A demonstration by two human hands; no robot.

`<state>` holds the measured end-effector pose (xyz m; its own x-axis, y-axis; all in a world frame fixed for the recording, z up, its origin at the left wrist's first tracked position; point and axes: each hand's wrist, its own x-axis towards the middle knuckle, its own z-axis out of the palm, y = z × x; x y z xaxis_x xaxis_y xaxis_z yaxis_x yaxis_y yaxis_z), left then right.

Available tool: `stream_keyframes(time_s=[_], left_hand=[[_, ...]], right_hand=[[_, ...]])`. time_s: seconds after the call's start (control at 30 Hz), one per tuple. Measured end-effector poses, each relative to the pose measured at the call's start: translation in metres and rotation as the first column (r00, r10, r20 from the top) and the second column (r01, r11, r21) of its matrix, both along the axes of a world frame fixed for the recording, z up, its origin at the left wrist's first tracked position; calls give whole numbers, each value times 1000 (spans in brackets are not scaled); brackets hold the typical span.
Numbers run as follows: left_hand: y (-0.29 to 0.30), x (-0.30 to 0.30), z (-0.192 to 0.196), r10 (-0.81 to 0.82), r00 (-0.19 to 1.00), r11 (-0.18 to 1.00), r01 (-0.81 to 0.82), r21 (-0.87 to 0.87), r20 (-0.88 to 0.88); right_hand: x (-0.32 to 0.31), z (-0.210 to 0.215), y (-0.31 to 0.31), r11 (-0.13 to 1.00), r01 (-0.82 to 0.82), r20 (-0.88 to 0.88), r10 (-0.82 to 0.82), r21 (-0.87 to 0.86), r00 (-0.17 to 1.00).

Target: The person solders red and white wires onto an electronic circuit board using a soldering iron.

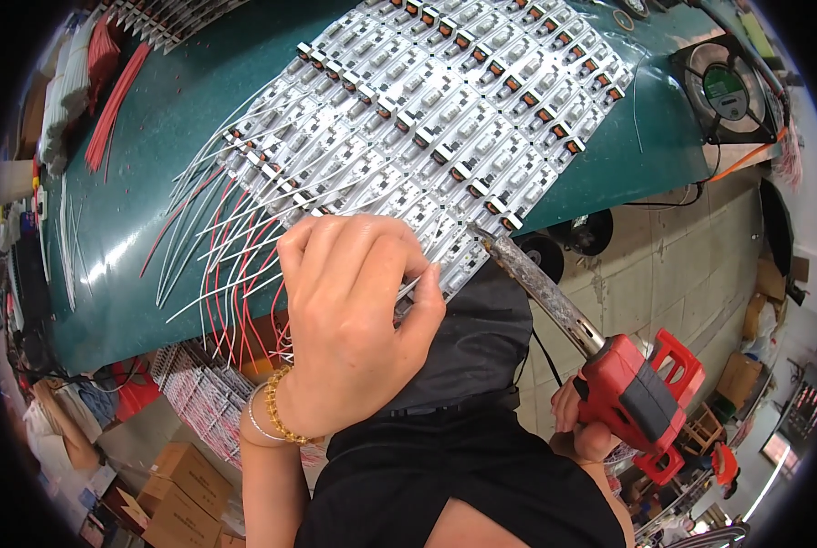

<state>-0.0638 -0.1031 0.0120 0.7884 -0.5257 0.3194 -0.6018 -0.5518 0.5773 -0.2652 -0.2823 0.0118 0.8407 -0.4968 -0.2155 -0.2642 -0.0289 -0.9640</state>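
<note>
At near edge of green table [153,210], left hand [349,320] pinches a white wire [418,288] w/ fingers closed, right over the circuit boards [445,110] sheet's near corner. Right hand [586,425] wraps 1 red soldering iron [641,393]; tip touches board edge. Red + white wires fan off sheet's left side, too many to count. Bare tabletop left; 1 fan [723,91] at far right corner.

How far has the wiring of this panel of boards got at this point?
Done: red and white wires fan out from the panel's left rows. In hand: left hand holds a white wire at the near edge; right hand aims the red soldering iron there. The right rows show no wires.
</note>
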Motion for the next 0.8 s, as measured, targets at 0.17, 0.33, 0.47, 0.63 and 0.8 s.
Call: stream_keyframes(time_s=[0.17,0.33,0.47,0.63,0.8], left_hand=[[0,-1,0,1,1000,1000,-1,5,7],[-1,0,0,-3,1000,1000,3,-3,0],[1,-3,-1,10,1000,1000,-10,9,4],[0,-1,0,8,1000,1000,-8,5,3],[0,-1,0,7,1000,1000,-7,8,7]], right_hand=[[-4,1,-6,992,-59,11,58,107,998],[0,5,-9,959,-95,15,94,265,995],[4,-2,-8,974,-116,-18,121,193,992],[-2,-7,-9,989,-129,-75,135,73,988],[9,1,-2,987,-78,-50,86,142,995]])
